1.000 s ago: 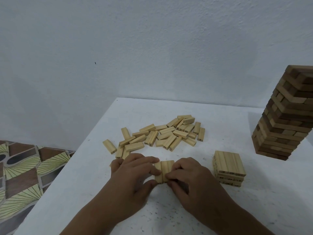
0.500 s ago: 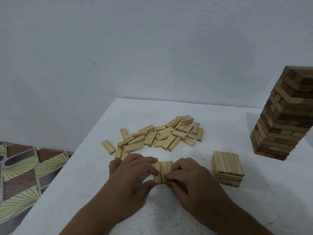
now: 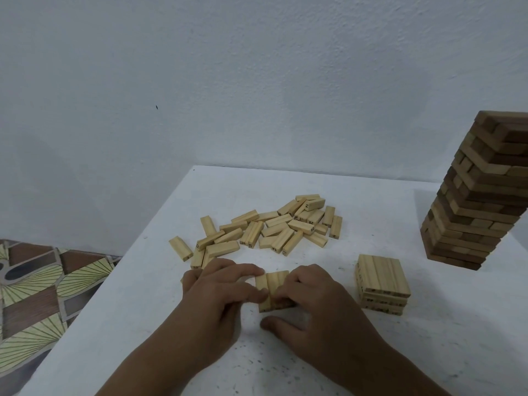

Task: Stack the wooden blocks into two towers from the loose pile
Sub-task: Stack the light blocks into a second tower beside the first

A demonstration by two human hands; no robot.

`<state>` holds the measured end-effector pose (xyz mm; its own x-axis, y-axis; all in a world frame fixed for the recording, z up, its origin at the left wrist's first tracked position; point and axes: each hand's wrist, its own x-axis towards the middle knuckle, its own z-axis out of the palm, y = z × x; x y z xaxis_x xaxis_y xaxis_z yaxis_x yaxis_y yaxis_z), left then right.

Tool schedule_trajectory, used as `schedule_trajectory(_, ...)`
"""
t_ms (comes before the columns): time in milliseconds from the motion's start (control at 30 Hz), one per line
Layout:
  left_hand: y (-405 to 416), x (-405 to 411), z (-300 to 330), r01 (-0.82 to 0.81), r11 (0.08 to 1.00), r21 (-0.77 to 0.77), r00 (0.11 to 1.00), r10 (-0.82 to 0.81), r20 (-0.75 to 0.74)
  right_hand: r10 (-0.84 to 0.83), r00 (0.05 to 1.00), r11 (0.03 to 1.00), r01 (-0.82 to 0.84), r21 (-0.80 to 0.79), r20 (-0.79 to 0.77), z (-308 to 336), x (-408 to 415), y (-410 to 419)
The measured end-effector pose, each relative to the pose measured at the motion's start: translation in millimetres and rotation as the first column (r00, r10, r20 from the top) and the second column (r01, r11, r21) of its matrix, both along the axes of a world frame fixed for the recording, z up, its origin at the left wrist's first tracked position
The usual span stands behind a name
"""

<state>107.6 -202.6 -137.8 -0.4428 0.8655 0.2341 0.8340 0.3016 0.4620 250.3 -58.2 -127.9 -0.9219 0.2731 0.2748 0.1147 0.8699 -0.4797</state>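
Both hands work a small row of blocks point(image 3: 273, 290) at the near middle of the white desk point(image 3: 428, 352). The left hand point(image 3: 220, 292) comes in from 8 o'clock, its fingers point(image 3: 251, 271) curled over the row's left edge. The right hand point(image 3: 314, 304) comes in from 4 o'clock, fingers bent onto the row's right side, thumb lying on the desk just below it. Together they pinch the row between them; how many layers sit under it I cannot tell.

The loose pile point(image 3: 274, 227) lies at 12 o'clock from the hands, near but apart. A short stack point(image 3: 381, 284) stands at 3 o'clock, and a tall, darker tower point(image 3: 483, 192) rises at 2 o'clock, near the desk's right side.

Risks, as I judge them: uneven squeezing could skew the row or pop the middle block out. A right forearm swinging outward could clip the short stack. The tall tower looks twisted in its layers, so a knock to the desk might bring it down. A stray block point(image 3: 180, 248) lies near the left edge and could be brushed off.
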Motion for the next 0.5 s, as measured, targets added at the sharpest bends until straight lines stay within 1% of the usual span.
schedule_trajectory(200, 2.8, 0.5, -0.9, -0.015, 0.999, 0.038, 1.0, 0.016, -0.015, -0.035, 0.999, 0.999, 0.034, -0.019, -0.027, -0.1, -7.6, -7.7)
schedule_trajectory(367, 1.8, 4.0, 3.5, 0.014, 1.0, 0.02, 0.999, -0.013, -0.036, -0.055, 0.998, 0.983, 0.047, -0.177, -0.038, 3.8, -5.4, -8.2)
schedule_trajectory(500, 0.2, 4.8, 7.6, 0.034, 0.999, -0.033, 0.999, -0.034, -0.013, -0.049, 0.999, 0.968, 0.049, -0.245, 0.007, 4.7, -1.1, -3.3)
